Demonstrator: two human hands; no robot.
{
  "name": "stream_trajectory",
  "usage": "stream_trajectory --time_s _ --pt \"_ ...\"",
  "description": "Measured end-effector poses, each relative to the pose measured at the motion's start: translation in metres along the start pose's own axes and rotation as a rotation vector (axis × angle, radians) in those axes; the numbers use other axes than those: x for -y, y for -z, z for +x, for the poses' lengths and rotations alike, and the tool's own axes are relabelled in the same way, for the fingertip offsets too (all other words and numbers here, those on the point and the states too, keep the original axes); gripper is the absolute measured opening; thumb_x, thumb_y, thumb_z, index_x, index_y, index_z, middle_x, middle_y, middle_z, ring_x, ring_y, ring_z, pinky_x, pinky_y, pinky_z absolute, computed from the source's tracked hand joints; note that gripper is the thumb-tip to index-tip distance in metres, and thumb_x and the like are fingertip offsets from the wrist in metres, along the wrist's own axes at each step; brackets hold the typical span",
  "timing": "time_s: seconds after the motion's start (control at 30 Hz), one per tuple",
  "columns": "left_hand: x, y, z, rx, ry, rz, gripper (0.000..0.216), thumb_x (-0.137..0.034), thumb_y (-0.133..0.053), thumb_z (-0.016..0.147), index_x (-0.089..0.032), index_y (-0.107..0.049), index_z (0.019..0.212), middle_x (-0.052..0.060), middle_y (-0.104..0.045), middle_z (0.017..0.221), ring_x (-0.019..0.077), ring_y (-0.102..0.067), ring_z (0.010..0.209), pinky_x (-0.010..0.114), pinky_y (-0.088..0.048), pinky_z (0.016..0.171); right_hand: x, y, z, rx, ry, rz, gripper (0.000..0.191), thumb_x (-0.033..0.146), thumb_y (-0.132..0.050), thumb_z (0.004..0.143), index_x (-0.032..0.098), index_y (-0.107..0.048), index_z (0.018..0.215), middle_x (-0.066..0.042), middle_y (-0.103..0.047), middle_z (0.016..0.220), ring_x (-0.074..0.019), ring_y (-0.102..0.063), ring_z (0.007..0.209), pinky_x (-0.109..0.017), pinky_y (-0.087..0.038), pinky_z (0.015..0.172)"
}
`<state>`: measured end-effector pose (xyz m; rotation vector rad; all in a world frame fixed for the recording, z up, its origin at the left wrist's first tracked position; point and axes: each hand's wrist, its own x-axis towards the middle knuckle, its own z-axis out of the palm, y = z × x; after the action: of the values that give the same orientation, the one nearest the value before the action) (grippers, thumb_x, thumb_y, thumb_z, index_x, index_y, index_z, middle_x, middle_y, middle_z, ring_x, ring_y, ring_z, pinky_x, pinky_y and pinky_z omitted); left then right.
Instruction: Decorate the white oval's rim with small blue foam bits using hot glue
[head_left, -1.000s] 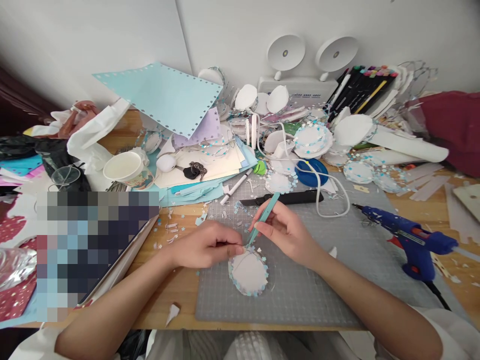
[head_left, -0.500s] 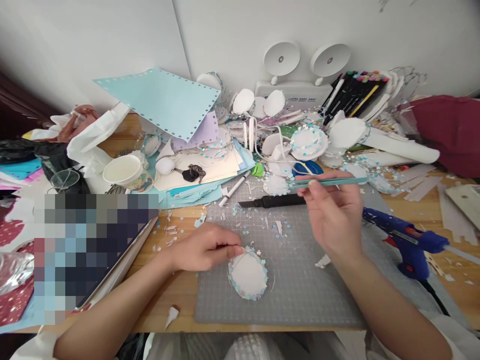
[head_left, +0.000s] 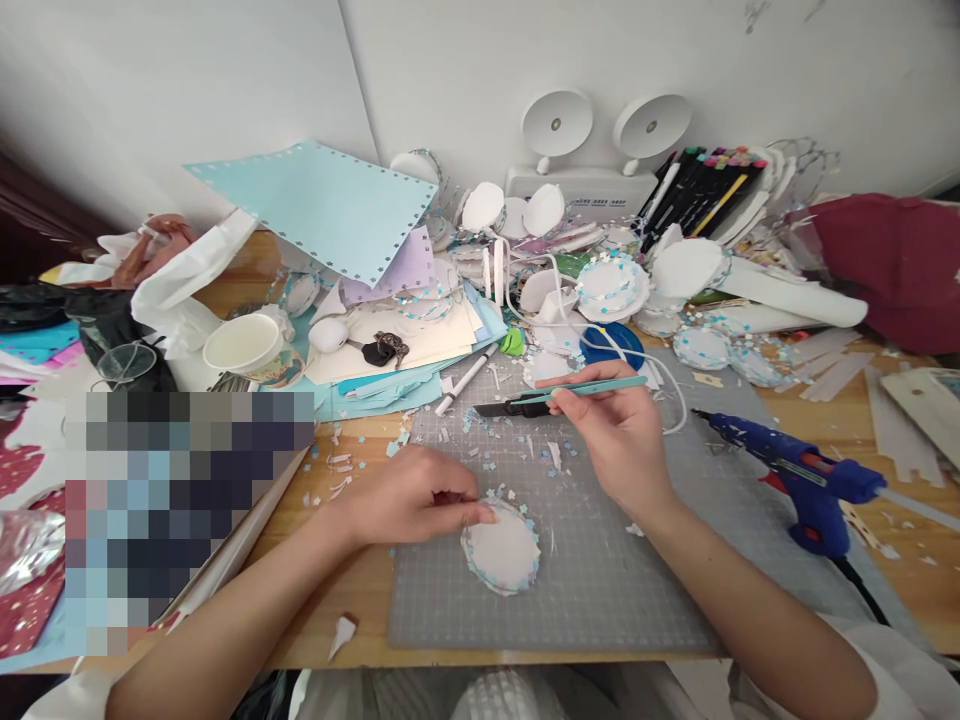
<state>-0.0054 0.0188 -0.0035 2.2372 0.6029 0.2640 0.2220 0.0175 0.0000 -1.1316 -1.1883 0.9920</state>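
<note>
My left hand is closed, pinching the upper left rim of a white paper disc. Small blue and white flower-shaped pieces edge the disc, which is held over the grey cutting mat. Teal tweezers are gripped in my right hand, their tips pointing left. Below the tweezer tips lies a black utility knife, partly hidden by the right hand. Tiny blue flower pieces and paper scraps are scattered on the mat between the hands.
A blue glue gun lies at the right with its cord trailing down. Behind the mat are a white marker, a paper cup, a blue paper sheet and several decorated discs. A blurred-out rectangle covers the left side.
My right hand has moved left and slightly down with the tweezers, now over the utility knife. The left hand and disc have shifted very slightly right.
</note>
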Motion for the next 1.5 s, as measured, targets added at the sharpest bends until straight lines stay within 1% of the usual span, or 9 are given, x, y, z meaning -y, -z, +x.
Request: stream_trajectory --time_s 0.2,0.3,0.43,0.6,0.7,0.87,1.0,1.27,1.5 --pt "-0.003 0.000 0.001 -0.062 0.023 -0.030 0.039 -0.034 -0.050 0.090 -0.014 -0.046 0.057 -0.003 -0.038 0.054 0.0081 -0.033 0.051 0.023 -0.025 0.051 0.004 -0.003 -0.002 0.067 -0.022 -0.009 0.017 0.027 -0.066 0.081 0.024 -0.051 0.087 -0.003 -0.070 0.092 -0.0165 -0.066 0.085 -0.035 -0.053 0.080" --pt "-0.005 0.001 0.000 -0.106 0.101 -0.122 0.032 -0.024 -0.046 0.088 -0.014 -0.046 0.058 -0.004 -0.036 0.053 0.0073 -0.031 0.051 0.021 -0.025 0.049 0.002 -0.003 -0.002 0.070 -0.032 0.023 0.014 0.027 -0.066 0.081 0.024 -0.053 0.086 -0.003 -0.070 0.091 -0.0159 -0.066 0.083 -0.034 -0.054 0.077" --pt "-0.006 0.001 -0.001 -0.083 0.193 -0.213 0.021 -0.020 -0.047 0.083 -0.014 -0.051 0.063 -0.004 -0.039 0.055 0.0072 -0.033 0.051 0.018 -0.026 0.046 -0.001 -0.002 -0.001 0.068 -0.011 0.077 0.012 0.027 -0.064 0.083 0.025 -0.053 0.087 -0.002 -0.071 0.088 -0.0148 -0.065 0.076 -0.032 -0.054 0.071" --pt "-0.009 0.002 0.000 -0.019 0.094 -0.055 0.007 -0.013 -0.056 0.074 -0.014 -0.056 0.067 -0.004 -0.045 0.058 0.0074 -0.038 0.054 0.021 -0.028 0.053 0.000 -0.002 0.000 0.047 0.019 0.043 0.013 0.027 -0.066 0.081 0.025 -0.054 0.085 -0.001 -0.070 0.087 -0.0152 -0.066 0.078 -0.032 -0.055 0.072" --pt "-0.010 0.004 0.000 0.021 0.052 -0.061 0.011 -0.006 -0.051 0.073 -0.015 -0.054 0.066 -0.004 -0.044 0.058 0.0079 -0.037 0.054 0.022 -0.027 0.053 0.003 -0.002 0.000 0.042 0.039 -0.057 0.012 0.027 -0.069 0.078 0.023 -0.058 0.081 -0.003 -0.069 0.086 -0.0163 -0.066 0.084 -0.032 -0.054 0.075" --pt "-0.007 0.005 0.000 0.038 0.042 -0.087 0.017 -0.012 -0.051 0.078 -0.015 -0.050 0.061 -0.003 -0.041 0.056 0.0086 -0.036 0.053 0.023 -0.027 0.053 -0.001 -0.001 -0.002 0.173 0.045 -0.193 0.008 0.025 -0.068 0.078 0.021 -0.062 0.078 -0.003 -0.067 0.079 -0.0162 -0.066 0.075 -0.028 -0.053 0.065" --pt "-0.007 0.002 -0.001 -0.065 0.097 -0.139 0.022 -0.019 -0.049 0.083 -0.014 -0.051 0.061 -0.002 -0.042 0.056 0.0087 -0.035 0.053 0.022 -0.027 0.051 -0.007 -0.001 -0.006 0.264 0.082 -0.307 0.005 0.023 -0.066 0.079 0.022 -0.062 0.077 -0.002 -0.067 0.076 -0.0166 -0.066 0.073 -0.029 -0.052 0.064" --pt "-0.008 0.003 0.002 -0.335 0.322 -0.471 0.027 -0.026 -0.043 0.086 -0.012 -0.061 0.072 -0.002 -0.043 0.058 0.0083 -0.034 0.052 0.022 -0.025 0.048 -0.009 -0.003 -0.007 0.305 0.091 -0.409 0.004 0.020 -0.065 0.079 0.022 -0.062 0.077 -0.002 -0.069 0.077 -0.0162 -0.066 0.072 -0.028 -0.050 0.062" --pt "-0.005 0.003 0.005 -0.503 0.391 -0.701 0.027 -0.030 -0.044 0.089 -0.013 -0.059 0.076 -0.006 -0.032 0.049 0.0073 -0.027 0.047 0.023 -0.021 0.048 -0.002 -0.002 -0.008 0.225 0.077 -0.284 0.005 0.021 -0.066 0.078 0.022 -0.062 0.076 -0.003 -0.068 0.077 -0.0165 -0.066 0.075 -0.029 -0.053 0.065"
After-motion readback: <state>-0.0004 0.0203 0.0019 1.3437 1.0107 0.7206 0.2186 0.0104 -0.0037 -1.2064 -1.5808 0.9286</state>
